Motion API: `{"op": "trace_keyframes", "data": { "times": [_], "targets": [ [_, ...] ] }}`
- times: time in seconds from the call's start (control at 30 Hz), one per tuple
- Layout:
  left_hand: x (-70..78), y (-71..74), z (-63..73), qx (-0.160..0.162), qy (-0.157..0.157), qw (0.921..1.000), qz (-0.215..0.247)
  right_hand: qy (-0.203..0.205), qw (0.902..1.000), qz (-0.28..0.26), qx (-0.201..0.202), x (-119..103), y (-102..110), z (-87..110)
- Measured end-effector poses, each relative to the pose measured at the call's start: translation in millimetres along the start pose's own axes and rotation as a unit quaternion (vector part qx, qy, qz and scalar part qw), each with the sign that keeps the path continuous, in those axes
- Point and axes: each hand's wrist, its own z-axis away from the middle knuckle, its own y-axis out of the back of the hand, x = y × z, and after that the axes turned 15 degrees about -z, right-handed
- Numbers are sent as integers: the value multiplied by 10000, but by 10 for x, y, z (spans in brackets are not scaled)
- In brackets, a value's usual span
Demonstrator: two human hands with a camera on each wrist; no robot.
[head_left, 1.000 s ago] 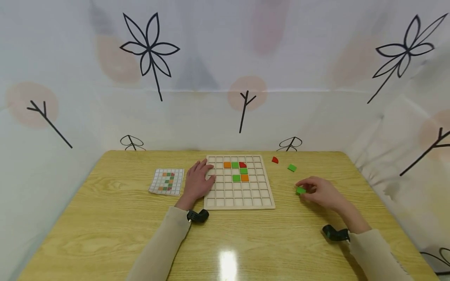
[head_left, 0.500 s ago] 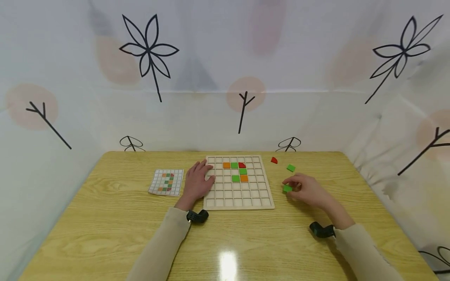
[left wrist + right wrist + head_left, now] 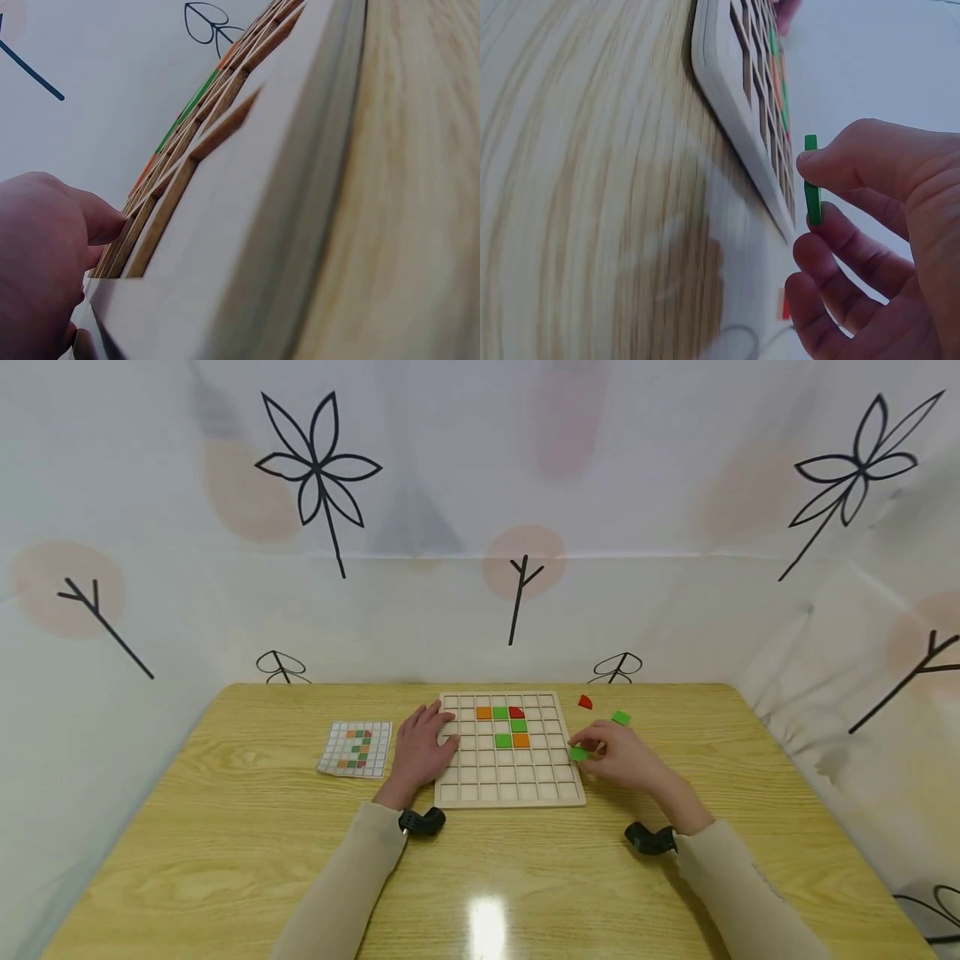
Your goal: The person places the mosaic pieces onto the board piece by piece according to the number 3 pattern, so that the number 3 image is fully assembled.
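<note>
A wooden grid board [image 3: 487, 774] lies in the middle of the table. Set into its upper cells are orange [image 3: 483, 713] and green [image 3: 518, 725] square tiles and a red quarter-round tile [image 3: 516, 712]. My left hand [image 3: 422, 747] rests along the board's left edge, thumb and fingertips on its rim and outer cells. The left wrist view shows that thumb [image 3: 94, 214] on the grid. Between thumb and fingertips my right hand [image 3: 618, 756] pinches a green square tile [image 3: 813, 180], raised just by the board's right edge.
Left of the board lies a paper pattern card [image 3: 355, 748] with a printed coloured grid. Beyond my right hand are a loose green tile [image 3: 621, 717] and a loose red quarter-round tile [image 3: 585, 702] on the wooden table [image 3: 300, 852]. A patterned cloth [image 3: 435, 610] stands behind.
My right hand has moved left with the green tile, from the open tabletop to the board's right edge. My left hand stays on the board.
</note>
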Motion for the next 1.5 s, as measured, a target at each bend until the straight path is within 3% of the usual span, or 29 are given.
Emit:
{"op": "trace_keyframes", "data": {
  "times": [0.37,0.83,1.1,1.5],
  "targets": [
    [11,20,-1,-18,-22,10000,8,235,9996,-94,-125,-103,-252,-226],
    [-18,-25,-4,18,-45,9999,92,216,9995,-161,-189,-210,-435,-398],
    [-14,-18,-5,48,-66,9999,72,-106,9995,-132,-270,-209,-493,-460],
    [-8,-10,0,-6,-14,10000,84,-803,9943,-547,-448,-303,-461,-517]
  ]
}}
